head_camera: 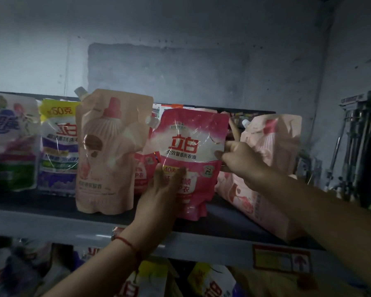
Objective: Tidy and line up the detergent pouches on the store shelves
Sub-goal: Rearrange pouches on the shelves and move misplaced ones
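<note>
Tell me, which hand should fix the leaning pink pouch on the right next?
Probably the right hand. It holds the bright pink pouch at the edge right beside the leaning pale pink pouch; the left hand is further away, gripping the bottom.

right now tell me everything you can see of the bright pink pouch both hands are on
The bright pink pouch is glossy, creased plastic film with a white band, large red characters and a yellow strip lower down. It stands roughly upright on the dark shelf, leaning slightly, between two pale peach pouches. The left hand holds its lower left side; the right hand pinches its right edge. Another pink pouch sits partly hidden behind it.
</note>
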The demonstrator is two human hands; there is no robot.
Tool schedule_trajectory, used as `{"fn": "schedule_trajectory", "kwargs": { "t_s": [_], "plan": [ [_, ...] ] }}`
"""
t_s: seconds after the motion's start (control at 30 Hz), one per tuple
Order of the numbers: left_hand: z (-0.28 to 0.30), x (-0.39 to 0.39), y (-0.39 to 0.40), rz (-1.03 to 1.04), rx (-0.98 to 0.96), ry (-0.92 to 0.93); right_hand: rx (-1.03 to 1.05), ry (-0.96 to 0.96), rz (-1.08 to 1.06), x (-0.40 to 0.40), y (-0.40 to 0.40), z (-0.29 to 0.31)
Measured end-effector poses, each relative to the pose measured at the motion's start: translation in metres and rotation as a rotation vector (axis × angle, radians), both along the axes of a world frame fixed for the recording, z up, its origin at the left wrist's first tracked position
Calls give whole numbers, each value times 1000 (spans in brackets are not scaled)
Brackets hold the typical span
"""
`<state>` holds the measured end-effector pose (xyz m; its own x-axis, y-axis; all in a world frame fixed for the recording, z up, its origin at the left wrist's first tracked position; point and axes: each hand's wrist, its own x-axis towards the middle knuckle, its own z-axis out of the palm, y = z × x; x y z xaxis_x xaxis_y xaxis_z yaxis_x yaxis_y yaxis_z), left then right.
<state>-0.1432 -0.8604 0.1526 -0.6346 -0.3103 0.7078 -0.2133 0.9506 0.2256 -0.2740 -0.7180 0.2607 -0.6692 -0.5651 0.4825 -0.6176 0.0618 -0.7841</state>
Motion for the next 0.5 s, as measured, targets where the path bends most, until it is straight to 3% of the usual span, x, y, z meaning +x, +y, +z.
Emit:
{"fn": "schedule_trajectory", "kwargs": {
  "t_s": [0.2,0.3,0.4,0.5],
  "plan": [
    [7,4,13,104,71,-130,358,507,-137,21,27,-4],
    [15,19,20,145,94,-230,473,551,-144,34,46,-8],
    [13,38,33,162,65,-230,435,659,-180,42,62,-25],
    [3,55,51,175,55,-224,435,647,-197,46,72,-48]
  ]
}}
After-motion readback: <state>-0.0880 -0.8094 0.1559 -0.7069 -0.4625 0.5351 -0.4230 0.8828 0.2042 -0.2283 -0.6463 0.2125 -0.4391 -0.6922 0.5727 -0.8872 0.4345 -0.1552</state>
